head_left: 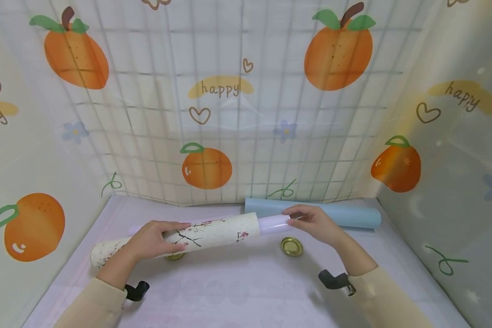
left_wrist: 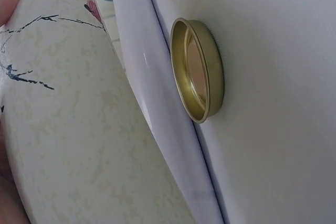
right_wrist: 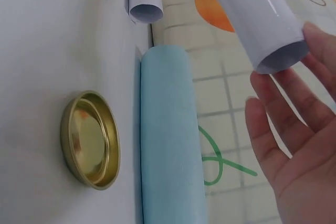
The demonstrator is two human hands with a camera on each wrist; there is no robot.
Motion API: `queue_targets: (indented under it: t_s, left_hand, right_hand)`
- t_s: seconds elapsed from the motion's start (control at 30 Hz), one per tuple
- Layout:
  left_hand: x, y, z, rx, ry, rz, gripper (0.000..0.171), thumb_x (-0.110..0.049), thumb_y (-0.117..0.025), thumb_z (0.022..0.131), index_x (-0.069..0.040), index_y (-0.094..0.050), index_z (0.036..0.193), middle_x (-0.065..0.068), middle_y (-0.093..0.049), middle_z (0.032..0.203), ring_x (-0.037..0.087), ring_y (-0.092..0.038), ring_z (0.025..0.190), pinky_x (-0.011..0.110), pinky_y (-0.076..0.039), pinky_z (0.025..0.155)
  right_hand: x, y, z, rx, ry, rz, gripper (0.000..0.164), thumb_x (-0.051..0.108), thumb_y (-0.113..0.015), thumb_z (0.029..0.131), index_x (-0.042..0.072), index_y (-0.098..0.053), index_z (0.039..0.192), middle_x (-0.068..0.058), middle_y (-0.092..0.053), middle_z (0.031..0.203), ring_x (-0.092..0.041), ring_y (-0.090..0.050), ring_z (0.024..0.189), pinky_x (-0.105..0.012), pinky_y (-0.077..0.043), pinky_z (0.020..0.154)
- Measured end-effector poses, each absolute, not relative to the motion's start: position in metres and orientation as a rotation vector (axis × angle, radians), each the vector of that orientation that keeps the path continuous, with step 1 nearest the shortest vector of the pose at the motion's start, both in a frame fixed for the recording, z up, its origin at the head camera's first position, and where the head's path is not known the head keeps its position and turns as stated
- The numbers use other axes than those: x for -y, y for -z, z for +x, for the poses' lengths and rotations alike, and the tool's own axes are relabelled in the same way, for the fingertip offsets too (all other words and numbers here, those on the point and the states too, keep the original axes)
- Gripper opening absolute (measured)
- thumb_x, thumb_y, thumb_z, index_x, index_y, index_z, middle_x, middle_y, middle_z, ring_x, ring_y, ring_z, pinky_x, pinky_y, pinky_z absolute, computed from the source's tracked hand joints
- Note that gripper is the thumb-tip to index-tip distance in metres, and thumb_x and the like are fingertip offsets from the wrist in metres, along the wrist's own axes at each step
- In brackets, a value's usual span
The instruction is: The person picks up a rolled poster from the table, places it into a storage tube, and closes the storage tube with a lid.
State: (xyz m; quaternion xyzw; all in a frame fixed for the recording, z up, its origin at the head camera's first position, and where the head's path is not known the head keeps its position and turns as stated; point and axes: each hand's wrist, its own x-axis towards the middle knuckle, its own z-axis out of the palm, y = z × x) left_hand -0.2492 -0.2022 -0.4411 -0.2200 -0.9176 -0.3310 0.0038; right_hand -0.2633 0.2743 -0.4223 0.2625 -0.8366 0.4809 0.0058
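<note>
The left hand (head_left: 149,241) hides part of the floral tube (head_left: 223,231).

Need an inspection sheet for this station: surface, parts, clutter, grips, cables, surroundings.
Surface: pale table, smooth-looking cover.
Job's things: blossom-print tube; inner roll, lilac, sticks out of its right end.
Clutter: blue tube lies at the back; second roll lies behind the blossom-print tube; right lid and left lid, gold, lie hollow side up, the left one partly hidden in the head view.
Left grip: bare hand, holds the blossom-print tube.
Right grip: bare hand, pinches the inner roll's free end.
Cables: nothing seen.
Surroundings: printed sheeting at back and both sides, with oranges and hearts.
</note>
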Motion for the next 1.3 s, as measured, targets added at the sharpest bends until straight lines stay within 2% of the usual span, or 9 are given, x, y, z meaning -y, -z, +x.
queue_targets:
  t_s: [0.23, 0.5, 0.7, 0.93, 1.17, 1.3]
  left_hand:
    - [0.201, 0.445, -0.251, 2.883, 1.017, -0.686, 0.062, -0.058, -0.083, 0.073, -0.040, -0.067, 0.130, -0.006, -0.066, 0.130, 0.023, -0.057, 0.126, 0.049, -0.046, 0.105]
    - [0.201, 0.444, -0.251, 2.876, 0.991, -0.711, 0.061, -0.059, -0.082, 0.074, -0.041, -0.066, 0.130, -0.008, -0.065, 0.131, 0.023, -0.057, 0.127, 0.049, -0.045, 0.106]
    - [0.199, 0.443, -0.250, 2.870, 0.989, -0.728, 0.060, -0.059, -0.082, 0.074, -0.042, -0.066, 0.130, -0.010, -0.065, 0.130, 0.022, -0.057, 0.127, 0.048, -0.045, 0.106]
    - [0.198, 0.442, -0.249, 2.870, 0.980, -0.733, 0.061, -0.058, -0.082, 0.075, -0.040, -0.066, 0.130, -0.010, -0.065, 0.131, 0.023, -0.056, 0.128, 0.049, -0.044, 0.107]
    - [0.197, 0.443, -0.249, 2.872, 0.980, -0.734, 0.062, -0.060, -0.081, 0.074, -0.039, -0.066, 0.131, -0.010, -0.065, 0.130, 0.023, -0.057, 0.127, 0.049, -0.045, 0.106]
    - [0.197, 0.443, -0.249, 2.853, 0.969, -0.767, 0.062, -0.059, -0.082, 0.075, -0.037, -0.067, 0.131, -0.009, -0.066, 0.129, 0.022, -0.058, 0.125, 0.048, -0.046, 0.105]
  right_hand:
    - [-0.267, 0.424, -0.265, 2.637, -1.500, 0.832, 0.026, 0.012, -0.070, 0.095, 0.006, -0.070, 0.120, -0.014, -0.068, 0.117, -0.030, -0.066, 0.102, -0.036, -0.059, 0.084]
    - [-0.256, 0.423, -0.264, 2.677, -1.433, 0.819, 0.025, 0.015, -0.070, 0.095, 0.009, -0.071, 0.119, -0.007, -0.070, 0.118, -0.023, -0.064, 0.106, -0.029, -0.056, 0.087]
    - [-0.250, 0.425, -0.264, 2.715, -1.444, 0.820, 0.027, 0.019, -0.070, 0.096, 0.009, -0.071, 0.121, -0.008, -0.069, 0.119, -0.023, -0.066, 0.104, -0.029, -0.056, 0.086]
    - [-0.245, 0.426, -0.263, 2.725, -1.419, 0.828, 0.028, 0.016, -0.068, 0.097, 0.007, -0.069, 0.123, -0.009, -0.069, 0.120, -0.022, -0.066, 0.103, -0.029, -0.056, 0.084]
    - [-0.233, 0.409, -0.249, 2.749, -1.380, 0.821, 0.027, 0.008, -0.065, 0.097, 0.000, -0.068, 0.122, -0.016, -0.067, 0.121, -0.030, -0.066, 0.105, -0.030, -0.056, 0.085]
    - [-0.231, 0.413, -0.251, 2.761, -1.380, 0.810, 0.027, 0.010, -0.065, 0.098, 0.003, -0.067, 0.124, -0.015, -0.066, 0.125, -0.030, -0.065, 0.107, -0.032, -0.056, 0.086]
